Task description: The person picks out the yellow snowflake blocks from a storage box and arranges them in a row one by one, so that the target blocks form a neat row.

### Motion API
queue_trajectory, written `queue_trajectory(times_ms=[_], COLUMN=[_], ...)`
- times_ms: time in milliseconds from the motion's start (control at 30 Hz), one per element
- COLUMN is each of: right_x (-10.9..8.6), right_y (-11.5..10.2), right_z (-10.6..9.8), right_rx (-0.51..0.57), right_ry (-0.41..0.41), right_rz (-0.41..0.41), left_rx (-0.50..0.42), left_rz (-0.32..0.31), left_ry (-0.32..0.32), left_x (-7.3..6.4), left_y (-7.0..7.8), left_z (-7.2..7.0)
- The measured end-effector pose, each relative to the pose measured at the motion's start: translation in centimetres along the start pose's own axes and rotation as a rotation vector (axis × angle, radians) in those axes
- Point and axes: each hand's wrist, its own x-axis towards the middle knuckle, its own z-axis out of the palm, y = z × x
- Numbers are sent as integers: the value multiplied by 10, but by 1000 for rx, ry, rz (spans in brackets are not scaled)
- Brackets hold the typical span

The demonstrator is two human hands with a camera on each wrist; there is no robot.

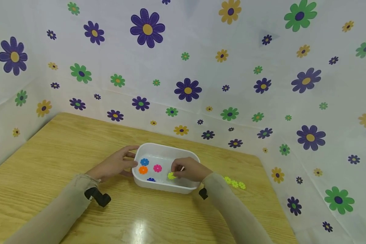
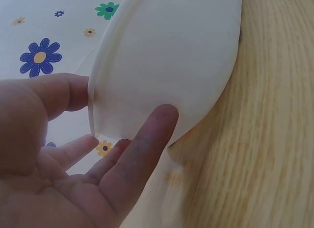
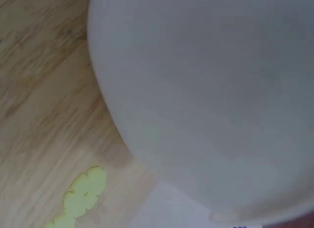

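A white plastic tub (image 1: 164,188) sits on the table. My left hand (image 1: 116,164) grips its left end, with one digit at the rim and another finger (image 2: 157,127) against the outer wall. Inside the tub, my right hand (image 1: 189,169) pinches a yellow flower-shaped disc (image 1: 171,176) between thumb and fingertips. To its left lie a pink disc (image 1: 157,168), an orange disc (image 1: 143,170), a light blue disc (image 1: 144,162) and a dark blue disc (image 1: 151,179), partly hidden by the near wall. The right wrist view has only the tub's outside; that hand's fingers are hidden there.
A row of yellow flower discs (image 1: 235,183) lies on the wooden table (image 1: 88,142) right of the tub, partly behind the right forearm. Flower-printed white sheeting (image 1: 158,67) stands along the table's back and sides. Each wrist wears a black camera mount (image 1: 97,196).
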Motion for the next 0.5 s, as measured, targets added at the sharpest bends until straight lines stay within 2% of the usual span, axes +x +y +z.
queue_trajectory(times_ms=[233,500], right_x=[-23,-51], right_y=[1,24], right_z=[-16,-31], right_rx=[86,157], right_ry=[165,318], right_rz=[-100,-26], left_rx=[-2,11], left_rz=[0,-5], left_ry=[1,8], left_x=[0,0], left_y=[-1,0], left_z=[0,1])
